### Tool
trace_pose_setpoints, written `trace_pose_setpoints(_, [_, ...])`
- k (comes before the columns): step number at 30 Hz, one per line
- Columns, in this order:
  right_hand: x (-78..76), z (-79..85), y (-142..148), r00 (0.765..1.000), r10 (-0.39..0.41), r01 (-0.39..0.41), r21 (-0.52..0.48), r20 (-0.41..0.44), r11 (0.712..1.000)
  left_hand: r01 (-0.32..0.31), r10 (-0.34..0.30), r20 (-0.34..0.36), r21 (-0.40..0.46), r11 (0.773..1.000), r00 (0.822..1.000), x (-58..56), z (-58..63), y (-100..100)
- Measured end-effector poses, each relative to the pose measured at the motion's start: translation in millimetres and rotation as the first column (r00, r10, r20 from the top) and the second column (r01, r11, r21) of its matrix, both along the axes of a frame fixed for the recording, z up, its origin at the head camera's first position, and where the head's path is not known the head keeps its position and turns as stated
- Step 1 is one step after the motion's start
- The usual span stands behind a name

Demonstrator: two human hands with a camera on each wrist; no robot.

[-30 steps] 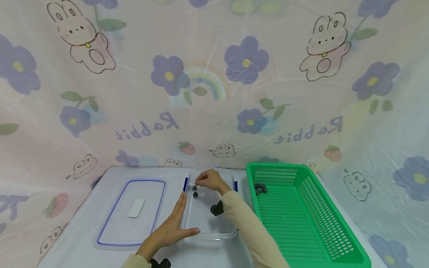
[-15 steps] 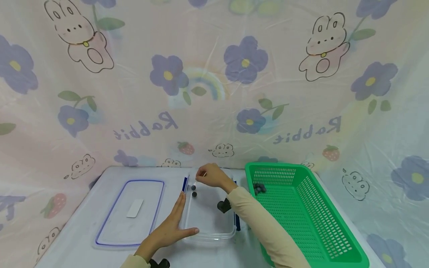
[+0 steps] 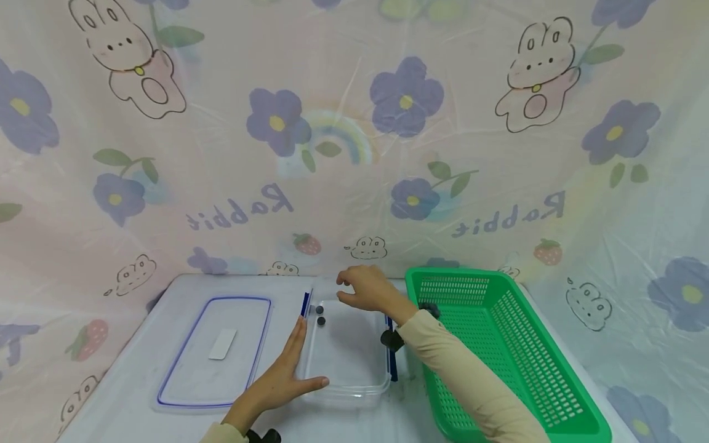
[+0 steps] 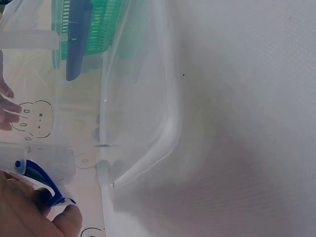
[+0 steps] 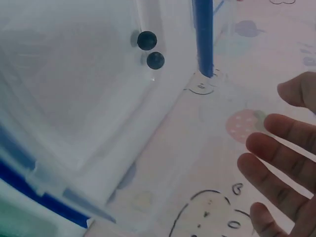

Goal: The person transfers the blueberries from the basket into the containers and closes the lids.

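Two small dark round balls (image 3: pixel 320 321) lie close together near the far left corner of a clear plastic box (image 3: pixel 354 360) with blue side clips. My left hand (image 3: pixel 282 375) rests along the box's left side, thumb spread toward the near rim. In the left wrist view its fingertips are beside a blue clip (image 4: pixel 39 177). Above the far right part of the box hovers my right hand (image 3: pixel 368 289). The right wrist view shows that hand's fingers (image 5: pixel 281 168) spread, holding nothing.
A green basket (image 3: pixel 471 332) stands to the right, with a clump of dark balls (image 3: pixel 429 309) in its far left corner, partly behind my sleeve. On the left lies a blue-edged clear lid (image 3: pixel 194 369) with a white label (image 3: pixel 223 344). A printed curtain hangs behind the table.
My right hand has risen from above the dark balls and moved right, its fingertips parting. My left hand, the two balls and the box stay in place.
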State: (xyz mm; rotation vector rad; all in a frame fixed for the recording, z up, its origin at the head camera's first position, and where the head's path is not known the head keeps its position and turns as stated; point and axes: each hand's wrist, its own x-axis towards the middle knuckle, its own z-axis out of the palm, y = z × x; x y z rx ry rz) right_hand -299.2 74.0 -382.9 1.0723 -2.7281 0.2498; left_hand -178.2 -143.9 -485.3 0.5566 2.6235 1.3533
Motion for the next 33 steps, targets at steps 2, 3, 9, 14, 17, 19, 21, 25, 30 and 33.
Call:
trace_pose_setpoints(2, [3.8,3.4,5,1.000,0.001,-0.001,-0.006,-0.030,1.000,-0.003,0.003,0.005,-0.004,1.000,1.000,-0.2,0.5,0])
trace_pose_setpoints(3, [5.3,5.0,7,0.999,0.004,-0.005,-0.015,-0.044,1.000,-0.004,0.004,0.005,-0.006,1.000,1.000,-0.3,0.9,0])
trace_pose_setpoints(9, [16.4,18.0,26,0.998,0.016,-0.022,-0.099,-0.063,0.995,-0.008,0.008,0.002,-0.020,1.000,1.000,-0.6,0.1,-1])
trace_pose_setpoints(14, [25.2,28.6,42,0.999,0.019,-0.024,-0.114,-0.041,0.993,0.003,-0.003,0.000,-0.028,1.000,1.000,-1.6,-0.7,-1])
trace_pose_setpoints(17, [30.2,34.0,53,1.000,0.016,-0.018,-0.131,-0.021,0.991,0.003,-0.003,0.001,-0.027,1.000,1.000,-0.7,0.2,0])
trace_pose_setpoints(19, [32.9,37.7,61,1.000,0.009,-0.010,-0.152,-0.012,0.988,0.004,-0.004,0.005,-0.027,1.000,1.000,-0.3,1.4,0])
trace_pose_setpoints(21, [35.2,41.1,70,1.000,0.001,-0.001,-0.183,-0.001,0.983,0.009,-0.009,0.009,-0.028,1.000,1.000,-0.1,2.6,-1])
trace_pose_setpoints(25, [37.9,44.8,90,1.000,-0.009,0.013,-0.248,0.018,0.969,0.020,-0.020,0.011,-0.036,0.999,1.000,0.2,3.1,-2])
trace_pose_setpoints(30, [37.6,41.6,114,0.997,-0.024,0.045,-0.320,0.069,0.946,0.025,-0.025,0.005,-0.028,0.999,1.000,0.3,2.2,-2])
trace_pose_setpoints(33, [35.8,36.3,128,0.993,-0.042,0.082,-0.376,0.113,0.923,0.029,-0.029,0.003,-0.026,0.999,1.000,0.1,1.5,-2])
